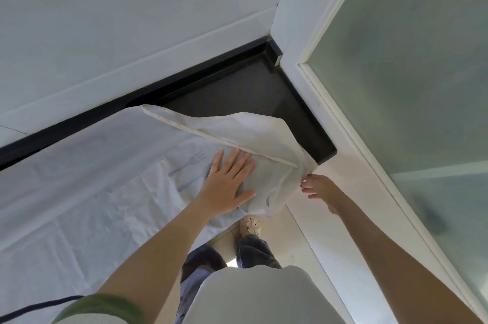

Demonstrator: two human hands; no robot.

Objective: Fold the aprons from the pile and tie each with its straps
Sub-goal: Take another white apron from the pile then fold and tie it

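Note:
A white apron (264, 139) lies crumpled at the right end of the counter, one corner hanging over the front edge. A white band (211, 136), a strap or hem, runs diagonally across it. My left hand (227, 181) presses flat on the apron, fingers straight and spread. My right hand (317, 187) is at the apron's right edge, where the fabric stands up in a ridge, and its fingertips pinch that corner. The pile of aprons is out of view.
A white sheet (79, 178) with a faint fork print covers the counter to the left. Bare dark counter (250, 91) shows behind the apron, with a raised back edge. A white-framed frosted glass panel (396, 86) closes the right side. My shoe (250, 226) stands on the floor below.

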